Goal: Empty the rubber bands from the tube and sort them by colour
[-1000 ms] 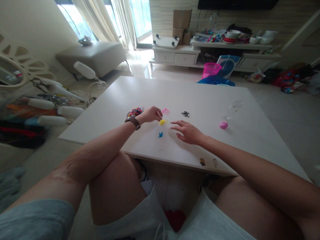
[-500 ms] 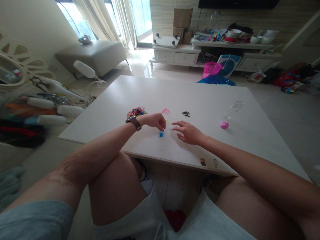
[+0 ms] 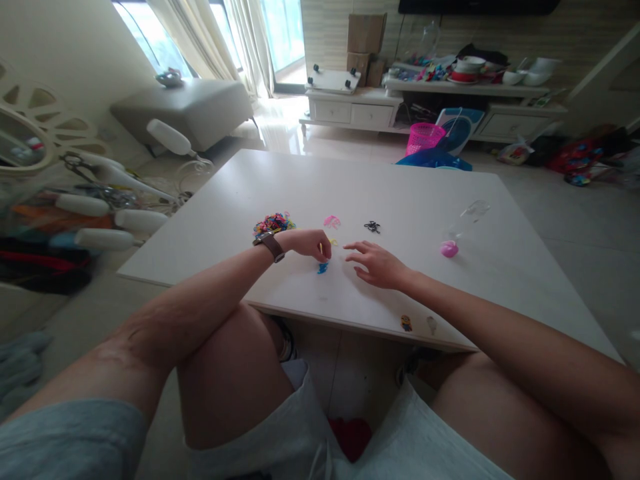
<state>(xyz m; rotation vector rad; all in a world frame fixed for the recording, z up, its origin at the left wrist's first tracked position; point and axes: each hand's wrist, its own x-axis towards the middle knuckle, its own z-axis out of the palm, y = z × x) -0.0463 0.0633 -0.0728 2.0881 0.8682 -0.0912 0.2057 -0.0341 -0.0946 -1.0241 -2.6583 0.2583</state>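
Our left hand (image 3: 311,244) has shifted toward us, over small blue rubbery loops (image 3: 323,269) on the smooth white counter (image 3: 410,200), its grip's hold unclear, while our right hand (image 3: 375,265) spreads nearby, grip released.

Daylight from window (image 3: 284,37), blurred edges

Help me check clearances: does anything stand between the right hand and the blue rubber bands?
Nothing visible stands between the right hand and the blue rubber bands, just white tabletop. The left hand is at their far edge; whether it touches them is unclear.
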